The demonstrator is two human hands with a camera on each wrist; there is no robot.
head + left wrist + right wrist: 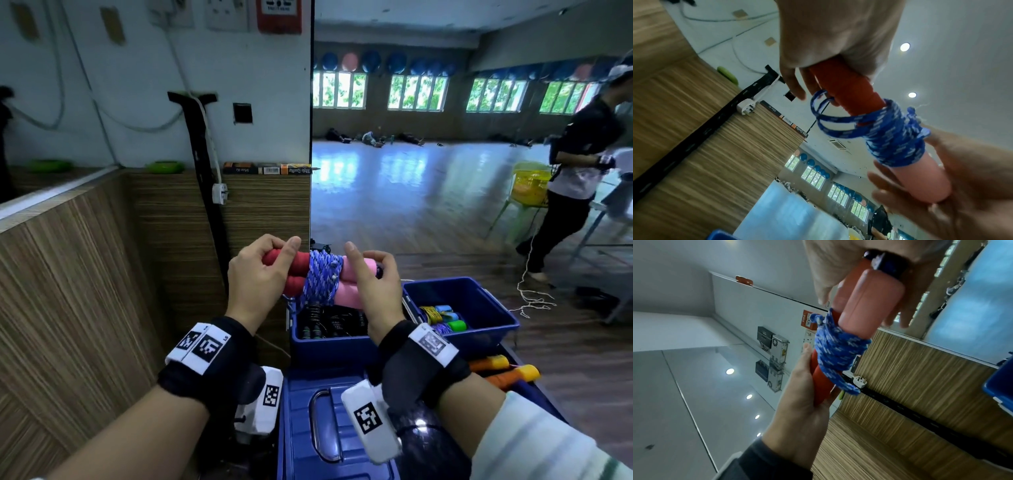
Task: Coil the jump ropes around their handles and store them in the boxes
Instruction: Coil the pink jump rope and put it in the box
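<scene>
I hold a jump rope bundle at chest height: two foam handles side by side, red at the left end (294, 263) and pink at the right (352, 274), with blue-and-white rope (323, 279) coiled tightly round their middle. My left hand (262, 270) grips the red ends (846, 87); my right hand (371, 281) grips the pink ends (869, 301). Loose rope loops (830, 120) hang from the coil (838, 353). Below the bundle stand two open blue boxes: one (329, 342) holding dark ropes, the other (479, 301) holding coloured ones.
A closed blue box lid with a metal handle (322, 421) lies near me. Orange handles (503, 371) lie at the right. A wood-panelled wall (102, 274) rises on the left. Another person (575, 178) stands at the far right by a yellow basket (531, 185).
</scene>
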